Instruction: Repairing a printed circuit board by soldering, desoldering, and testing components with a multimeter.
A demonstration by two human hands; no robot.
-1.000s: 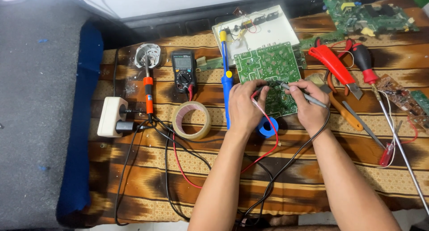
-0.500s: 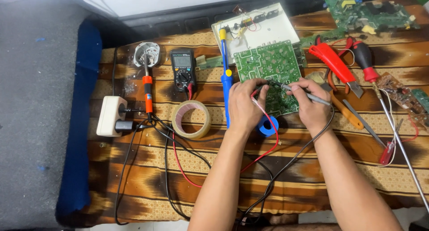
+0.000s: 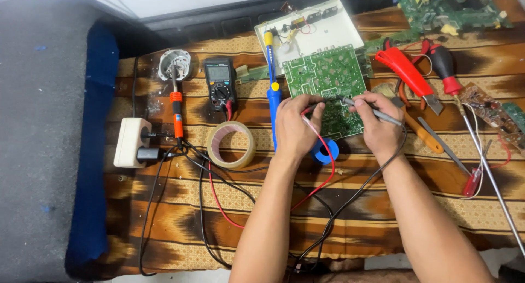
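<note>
green circuit board [image 3: 328,83] sits under both hands, unmoved since 1 s ago. left hand [image 3: 295,127] pinches red probe [image 3: 313,111], right hand [image 3: 377,121] grips black probe [image 3: 372,112]; tips stay on board, multimeter [image 3: 220,82] left of them.

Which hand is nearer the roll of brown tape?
Left. The left hand sits just right of the tape roll, not touching it; the right hand is farther right, beyond the green circuit board.

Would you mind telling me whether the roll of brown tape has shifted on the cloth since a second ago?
No. The roll of brown tape lies in the same place, just below the multimeter and right of the orange soldering iron; only the camera shifted slightly.
</note>
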